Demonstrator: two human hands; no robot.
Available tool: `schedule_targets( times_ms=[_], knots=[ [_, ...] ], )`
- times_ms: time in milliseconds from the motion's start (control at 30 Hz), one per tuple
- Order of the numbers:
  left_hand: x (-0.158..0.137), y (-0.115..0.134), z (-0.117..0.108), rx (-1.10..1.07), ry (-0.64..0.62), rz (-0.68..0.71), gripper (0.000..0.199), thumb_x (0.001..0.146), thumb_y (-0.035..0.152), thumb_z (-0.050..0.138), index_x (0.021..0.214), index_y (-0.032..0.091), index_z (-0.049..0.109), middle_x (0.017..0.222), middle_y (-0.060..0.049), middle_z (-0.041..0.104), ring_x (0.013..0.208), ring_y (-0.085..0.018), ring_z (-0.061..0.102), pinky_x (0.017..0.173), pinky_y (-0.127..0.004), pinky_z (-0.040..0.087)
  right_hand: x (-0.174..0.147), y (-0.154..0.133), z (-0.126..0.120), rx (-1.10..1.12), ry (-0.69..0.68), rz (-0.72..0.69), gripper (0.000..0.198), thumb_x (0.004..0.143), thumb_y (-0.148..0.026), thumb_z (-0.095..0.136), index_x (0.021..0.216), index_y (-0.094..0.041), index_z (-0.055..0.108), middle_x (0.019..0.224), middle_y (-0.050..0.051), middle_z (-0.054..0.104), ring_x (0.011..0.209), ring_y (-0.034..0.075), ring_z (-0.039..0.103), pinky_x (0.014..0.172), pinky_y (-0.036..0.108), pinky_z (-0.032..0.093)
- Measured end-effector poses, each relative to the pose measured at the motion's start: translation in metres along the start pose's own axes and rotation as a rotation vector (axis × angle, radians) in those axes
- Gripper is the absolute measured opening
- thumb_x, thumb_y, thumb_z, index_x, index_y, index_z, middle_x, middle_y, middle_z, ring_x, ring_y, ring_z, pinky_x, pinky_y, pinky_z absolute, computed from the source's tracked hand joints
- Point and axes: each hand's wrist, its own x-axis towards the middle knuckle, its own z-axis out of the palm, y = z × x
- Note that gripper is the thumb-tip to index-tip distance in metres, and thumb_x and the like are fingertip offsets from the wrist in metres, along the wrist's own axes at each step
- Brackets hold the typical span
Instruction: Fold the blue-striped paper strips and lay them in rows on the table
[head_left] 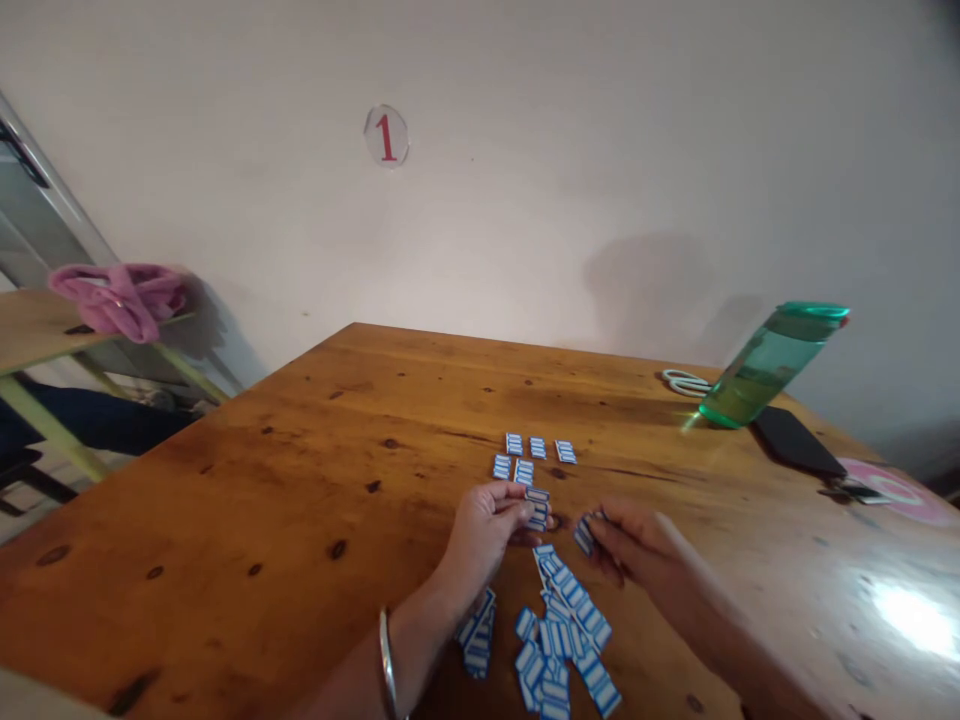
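Observation:
My left hand (484, 530), with a silver bangle on its wrist, pinches a short blue-and-white label strip (537, 508) above the table. To its right, my right hand (637, 540) closes its fingertips on another blue-bordered label piece (583, 535), tilted and partly hidden by the fingers. The two pieces are apart. Below and between the hands lies a loose pile of similar label strips (555, 640), overlapping at various angles. A smaller stack of label strips (478, 635) sits beside my left forearm, partly covered by it. Beyond my left hand, several short label pieces (537, 447) lie spaced out in two rough rows.
The wooden table (360, 420) meets a white wall. At the right stand a green water bottle (772, 365), a white coiled cable (685, 382), a black flat case (799, 442) and a pink round mat (900, 492). A pink cloth (124, 300) rests on another table at left.

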Motion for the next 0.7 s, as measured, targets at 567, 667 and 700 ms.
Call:
schedule_targets(
  times_ms=[567,667,700],
  knots=[
    [0.001,-0.008,0.0,0.04,-0.047,-0.001,0.017,0.058,0.029,0.072,0.066,0.014,0.071,0.057,-0.002,0.066,0.055,-0.013,0.057,0.06,-0.024,0.043,0.029,0.027,0.011,-0.144,0.182,-0.109,0.02,0.063,-0.034,0.059,0.053,-0.02,0.049,0.048,-0.003,0.048,0.046,0.011,0.041,0.044,0.023,0.03],
    [-0.002,-0.006,0.002,0.021,-0.055,-0.013,0.019,0.058,0.03,0.071,0.067,0.013,0.071,0.057,-0.002,0.066,0.055,-0.013,0.057,0.06,-0.024,0.043,0.03,0.033,0.01,-0.162,0.188,-0.122,0.019,0.066,-0.033,0.058,0.055,-0.02,0.05,0.05,-0.003,0.049,0.048,0.011,0.042,0.045,0.023,0.031],
    [-0.002,-0.005,0.002,0.008,-0.049,-0.023,0.019,0.058,0.031,0.071,0.067,0.013,0.071,0.056,-0.002,0.065,0.053,-0.012,0.056,0.059,-0.024,0.042,0.03,0.034,0.01,-0.167,0.185,-0.119,0.019,0.066,-0.033,0.058,0.056,-0.02,0.05,0.05,-0.003,0.049,0.048,0.011,0.042,0.045,0.023,0.031]
  ],
)
